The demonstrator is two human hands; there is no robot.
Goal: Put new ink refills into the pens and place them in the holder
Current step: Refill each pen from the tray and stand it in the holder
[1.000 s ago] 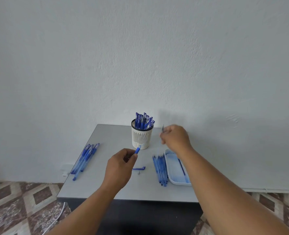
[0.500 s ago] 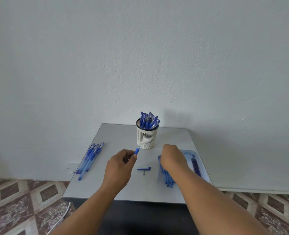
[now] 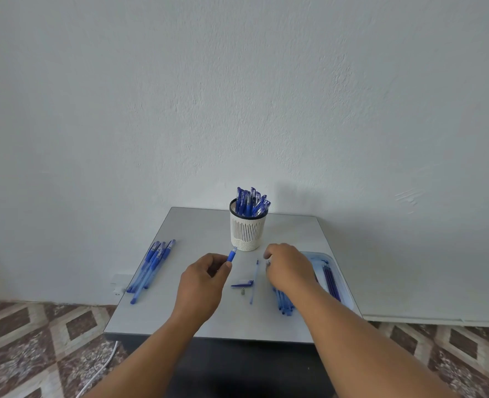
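My left hand (image 3: 204, 282) grips a blue pen barrel (image 3: 232, 255), whose front end points up toward the holder. The white slotted holder (image 3: 247, 234) stands at the back middle of the table with several blue pens (image 3: 250, 202) in it. My right hand (image 3: 289, 268) hovers, fingers curled downward, over a pile of pale blue thin tubes (image 3: 283, 304); its fingertips are hidden. A thin pale refill (image 3: 254, 282) lies on the table just left of that hand. Beside the refill lie a blue pen cap (image 3: 242, 283) and a small grey tip piece (image 3: 243, 291).
A clear tray (image 3: 345, 285) at the table's right edge holds dark blue refills (image 3: 330, 281). Several blue pens (image 3: 151, 267) lie in a row at the left edge. The grey table (image 3: 197, 225) stands against a white wall. A white cable (image 3: 99, 369) runs over the patterned floor.
My right hand came down from beside the holder, where it held a thin refill up, to the pile by the tray. A refill now lies on the table. My left hand kept its pen barrel.
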